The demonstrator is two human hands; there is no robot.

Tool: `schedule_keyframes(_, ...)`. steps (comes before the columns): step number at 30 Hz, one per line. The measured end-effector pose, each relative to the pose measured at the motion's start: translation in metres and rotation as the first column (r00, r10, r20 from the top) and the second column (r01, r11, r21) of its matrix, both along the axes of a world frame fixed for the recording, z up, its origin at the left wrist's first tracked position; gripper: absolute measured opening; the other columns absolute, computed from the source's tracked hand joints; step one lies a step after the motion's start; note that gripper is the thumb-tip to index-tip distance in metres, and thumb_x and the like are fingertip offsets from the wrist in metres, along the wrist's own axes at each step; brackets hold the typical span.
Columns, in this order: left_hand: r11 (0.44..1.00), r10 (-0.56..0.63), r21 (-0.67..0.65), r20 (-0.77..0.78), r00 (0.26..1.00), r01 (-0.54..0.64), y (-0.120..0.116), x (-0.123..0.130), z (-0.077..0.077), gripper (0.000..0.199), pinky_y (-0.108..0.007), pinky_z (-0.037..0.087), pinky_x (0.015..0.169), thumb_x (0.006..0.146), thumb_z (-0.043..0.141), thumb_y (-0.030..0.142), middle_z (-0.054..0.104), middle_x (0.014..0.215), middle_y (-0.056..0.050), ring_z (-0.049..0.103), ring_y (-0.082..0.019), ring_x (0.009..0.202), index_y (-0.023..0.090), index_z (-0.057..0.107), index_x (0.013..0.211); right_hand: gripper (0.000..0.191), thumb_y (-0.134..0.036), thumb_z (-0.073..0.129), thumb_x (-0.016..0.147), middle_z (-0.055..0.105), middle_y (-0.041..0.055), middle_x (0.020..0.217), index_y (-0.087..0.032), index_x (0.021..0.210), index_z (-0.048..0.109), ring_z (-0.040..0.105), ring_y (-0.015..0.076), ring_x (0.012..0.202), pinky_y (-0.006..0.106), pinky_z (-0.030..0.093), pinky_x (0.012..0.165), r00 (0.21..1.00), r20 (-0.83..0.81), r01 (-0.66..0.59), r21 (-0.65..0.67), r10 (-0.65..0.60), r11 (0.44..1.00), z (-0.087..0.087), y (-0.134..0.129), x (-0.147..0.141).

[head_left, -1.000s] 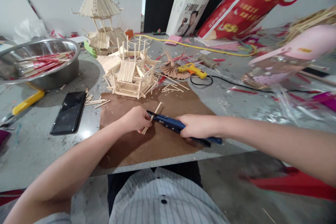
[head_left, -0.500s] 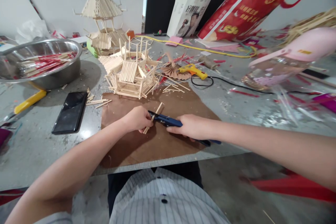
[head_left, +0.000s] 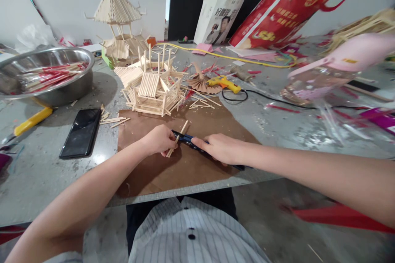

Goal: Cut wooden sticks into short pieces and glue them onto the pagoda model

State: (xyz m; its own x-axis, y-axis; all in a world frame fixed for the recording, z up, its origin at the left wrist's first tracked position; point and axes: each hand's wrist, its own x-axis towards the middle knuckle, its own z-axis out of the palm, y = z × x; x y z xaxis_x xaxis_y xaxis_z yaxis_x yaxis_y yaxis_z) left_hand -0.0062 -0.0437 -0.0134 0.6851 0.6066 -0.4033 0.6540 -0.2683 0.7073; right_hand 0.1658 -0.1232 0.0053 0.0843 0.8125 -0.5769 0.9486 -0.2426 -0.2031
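My left hand (head_left: 162,139) pinches thin wooden sticks (head_left: 182,128) over a brown sheet (head_left: 185,172). The sticks slant up to the right, and a second short end shows under the fingers. My right hand (head_left: 220,148) is wrapped round the handles of dark blue pliers (head_left: 187,139). Their jaws lie across the sticks beside my left fingertips; whether they bite into the wood is too small to tell. Just behind the sheet stands a hexagonal stick structure (head_left: 151,90) with upright posts. A stick tower with a pointed roof (head_left: 115,6) rises behind it.
A metal bowl of sticks (head_left: 83,76), a yellow-handled knife (head_left: 33,121) and a black phone (head_left: 80,133) are at the left. A yellow glue gun (head_left: 226,84) with its cord lies behind the sheet. At the right is a pink bottle (head_left: 327,76); bags (head_left: 284,8) stand behind.
My right hand has tightened on the pliers, its thumb now lying over them and the handles closer together. The whole view has shifted slightly; my left hand still holds the sticks.
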Motion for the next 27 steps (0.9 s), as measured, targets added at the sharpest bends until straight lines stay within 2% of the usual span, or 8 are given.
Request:
schedule_keyframes(6, 1.0, -0.002, -0.011, -0.011, 1.0, 0.001, 0.0006, -0.0007, -0.0019, 0.014, -0.016, 0.043, 0.04, 0.062, 0.05, 0.022, 0.055, 0.045, -0.001, 0.052, -0.009, 0.039, 0.011, 0.055, 0.054, 0.089, -0.077, 0.0, 0.065, 0.061, 0.0112, 0.059, -0.013, 0.079, 0.06, 0.059, 0.02, 0.058, 0.028, 0.038, 0.053, 1.0, 0.023, 0.0, 0.023, -0.001, 1.0, -0.0009, -0.0005, -0.0002)
schedule_keyframes(12, 1.0, 0.0, 0.021, 0.002, 1.0, 0.0, -0.0009, -0.0014, -0.0022, 0.015, -0.016, 0.041, 0.039, 0.061, 0.049, 0.023, 0.054, 0.044, -0.001, 0.052, -0.009, 0.039, 0.012, 0.053, 0.051, 0.089, -0.077, 0.001, 0.065, 0.063, 0.0148, 0.073, -0.013, 0.079, 0.061, 0.06, 0.0224, 0.067, 0.029, 0.039, 0.055, 0.998, 0.059, -0.019, 0.075, 0.015, 0.997, -0.0014, -0.0013, -0.0005)
schedule_keyframes(19, 0.997, 0.012, 0.072, 0.005, 1.0, -0.012, -0.0029, -0.0021, -0.0029, 0.016, -0.017, 0.04, 0.038, 0.062, 0.048, 0.024, 0.052, 0.042, 0.0, 0.052, -0.01, 0.038, 0.013, 0.053, 0.051, 0.09, -0.077, 0.0, 0.065, 0.061, 0.0137, 0.061, -0.012, 0.077, 0.061, 0.059, 0.0219, 0.06, 0.029, 0.036, 0.051, 1.0, 0.03, -0.005, 0.066, 0.003, 0.998, -0.0025, -0.0013, 0.0004)
schedule_keyframes(27, 0.998, 0.016, 0.066, 0.011, 1.0, -0.016, -0.0008, -0.0026, -0.0029, 0.016, -0.017, 0.039, 0.038, 0.061, 0.048, 0.024, 0.052, 0.042, 0.0, 0.052, -0.01, 0.038, 0.013, 0.052, 0.051, 0.091, -0.077, 0.0, 0.065, 0.062, 0.0164, 0.07, -0.012, 0.076, 0.062, 0.059, 0.0233, 0.064, 0.03, 0.037, 0.053, 0.999, 0.044, -0.034, 0.129, 0.029, 0.991, -0.0073, -0.0011, 0.0022)
